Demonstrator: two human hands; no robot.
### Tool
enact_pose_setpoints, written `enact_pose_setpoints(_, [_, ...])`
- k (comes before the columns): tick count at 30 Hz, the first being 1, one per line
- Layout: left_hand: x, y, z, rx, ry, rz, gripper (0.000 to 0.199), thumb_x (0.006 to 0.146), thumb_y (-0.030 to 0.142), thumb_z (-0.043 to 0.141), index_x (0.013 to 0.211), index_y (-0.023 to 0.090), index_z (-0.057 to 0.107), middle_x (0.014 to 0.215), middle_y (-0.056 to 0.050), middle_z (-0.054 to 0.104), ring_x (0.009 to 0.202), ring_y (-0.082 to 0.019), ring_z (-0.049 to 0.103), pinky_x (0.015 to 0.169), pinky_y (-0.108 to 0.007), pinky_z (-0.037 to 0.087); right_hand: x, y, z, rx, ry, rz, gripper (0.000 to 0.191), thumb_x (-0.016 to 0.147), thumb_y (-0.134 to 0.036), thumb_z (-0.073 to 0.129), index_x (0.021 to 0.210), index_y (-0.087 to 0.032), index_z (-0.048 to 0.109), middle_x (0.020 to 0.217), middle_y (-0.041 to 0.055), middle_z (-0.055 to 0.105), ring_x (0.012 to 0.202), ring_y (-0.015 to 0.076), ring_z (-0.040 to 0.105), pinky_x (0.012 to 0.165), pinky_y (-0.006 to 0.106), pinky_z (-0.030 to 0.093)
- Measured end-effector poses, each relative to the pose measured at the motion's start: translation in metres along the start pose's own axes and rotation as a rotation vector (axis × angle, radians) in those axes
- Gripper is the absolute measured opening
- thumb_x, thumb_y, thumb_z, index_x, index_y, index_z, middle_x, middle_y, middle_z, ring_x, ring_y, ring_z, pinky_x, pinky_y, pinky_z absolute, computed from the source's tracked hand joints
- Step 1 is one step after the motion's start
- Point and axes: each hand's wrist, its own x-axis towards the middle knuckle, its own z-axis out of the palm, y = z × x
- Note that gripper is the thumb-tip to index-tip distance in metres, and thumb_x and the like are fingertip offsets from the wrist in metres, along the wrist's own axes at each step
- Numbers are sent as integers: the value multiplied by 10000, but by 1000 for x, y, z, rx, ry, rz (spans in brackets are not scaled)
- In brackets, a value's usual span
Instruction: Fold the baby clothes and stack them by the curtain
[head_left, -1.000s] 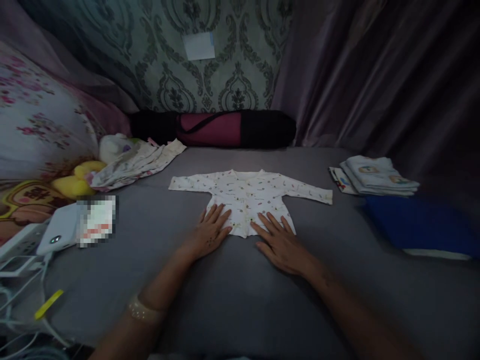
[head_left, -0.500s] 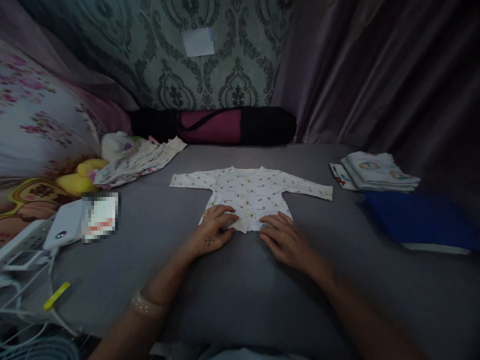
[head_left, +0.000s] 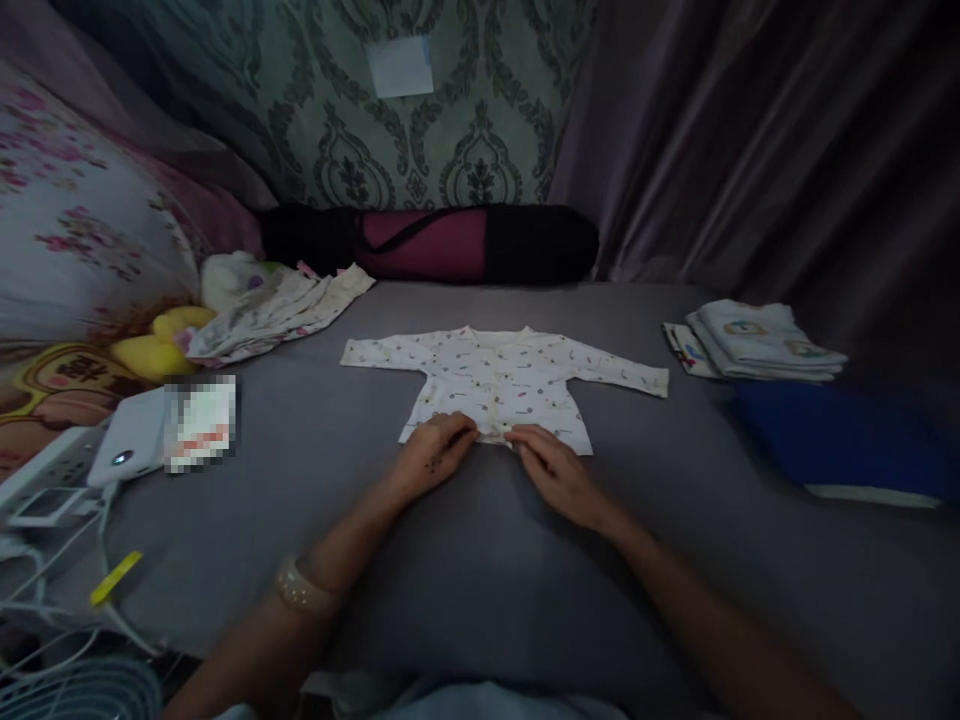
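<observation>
A small white baby shirt (head_left: 499, 375) with a scattered print lies spread flat, its sleeves stretched out to both sides and its collar away from me. At the bottom hem, left of the front placket, my left hand (head_left: 436, 455) is closed with thumb and fingertips pinching the fabric. Just right of the placket, my right hand (head_left: 559, 475) pinches the same hem. Between the two hands a short piece of the hem looks slightly raised. A pale bracelet circles my left wrist.
Folded cloths (head_left: 772, 340) lie at the right, beside a blue item (head_left: 840, 440). A crumpled printed garment (head_left: 281, 315) and a yellow plush toy (head_left: 154, 345) sit left. A white device (head_left: 131, 440) with cables is near left. A black and maroon bag (head_left: 427, 243) lies along the wall.
Both hands have moved inward along the hem toward the placket. Their fingers, earlier spread flatter on the shirt, are now pinched on its edge. The view has shifted slightly.
</observation>
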Motion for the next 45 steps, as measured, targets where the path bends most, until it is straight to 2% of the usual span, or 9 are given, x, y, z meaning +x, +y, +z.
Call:
enact_pose_setpoints(6, [2, 5, 0, -162, 131, -125, 252, 905, 375, 472, 910, 191, 643, 874, -30, 693, 819, -165, 627, 733, -262, 483, 10, -6, -9, 206, 113, 278, 336, 896, -296, 399, 1147, -200, 602, 1158, 71, 645, 1063, 186, 599, 878, 333, 494])
enact_pose_setpoints(12, [-2, 3, 8, -71, 36, 220, 235, 929, 309, 462, 980, 199, 664, 1097, -75, 674, 1053, -176, 606, 963, -316, 455, 7, -7, -3, 110, 140, 79, 324, 906, -239, 382, 1159, -202, 580, 1195, 85, 607, 1136, 177, 552, 968, 342, 453])
enact_pose_setpoints(19, [-5, 5, 4, 33, -106, 328, 307, 960, 295, 389, 1097, 217, 652, 1176, -61, 660, 1149, -170, 575, 1017, -332, 440, -2, -9, 5, -99, 7, -170, 405, 932, -179, 335, 1307, -232, 478, 1272, 95, 544, 1218, 193, 487, 1049, 406, 407])
enact_pose_setpoints(24, [-9, 11, -2, 14, -145, 374, 247, 922, 232, 441, 1014, 227, 670, 1063, -27, 706, 1057, -157, 624, 1130, -413, 289, -6, -11, 5, -205, -74, -222, 420, 925, -153, 339, 1330, -181, 450, 1292, 123, 539, 1243, 203, 464, 1060, 418, 394])
enact_pose_setpoints(27, [-9, 8, -5, -48, -28, 268, 207, 887, 248, 478, 939, 218, 676, 952, -21, 722, 932, -154, 656, 1057, -368, 383, -7, -9, 5, -267, -143, -248, 409, 922, -149, 350, 1310, -172, 477, 1250, 121, 585, 1210, 207, 500, 1065, 435, 380])
enact_pose_setpoints(30, [-7, -6, -10, -18, 228, -30, 233, 885, 305, 465, 950, 197, 660, 948, -54, 707, 896, -184, 648, 871, -317, 491, -7, -8, 4, -294, -149, -249, 417, 926, -154, 351, 1321, -201, 479, 1249, 101, 604, 1205, 197, 516, 1095, 462, 330])
enact_pose_setpoints(34, [-4, -34, -17, 160, 420, -313, 294, 885, 352, 433, 994, 167, 634, 966, -92, 676, 924, -225, 621, 823, -333, 484, -5, -9, 4, -327, -122, -210, 450, 954, -189, 312, 1392, -208, 415, 1392, 92, 501, 1350, 200, 363, 1137, 483, 246])
enact_pose_setpoints(40, [-4, -52, -17, 192, 301, -487, 383, 856, 391, 460, 1078, 113, 602, 910, -112, 674, 843, -225, 617, 733, -318, 469, -6, -14, 6, -402, -295, -162, 467, 985, -302, 293, 1422, -169, 390, 1484, 99, 377, 1398, 213, 269, 1156, 485, 189])
enact_pose_setpoints(45, [-7, -49, -19, 144, 206, -479, 382, 866, 435, 433, 1041, 142, 604, 733, -47, 640, 681, -189, 594, 592, -266, 419, -3, -8, 1, -503, -108, -60, 483, 989, -312, 270, 1436, -158, 367, 1515, 108, 308, 1418, 224, 213, 1162, 513, 113])
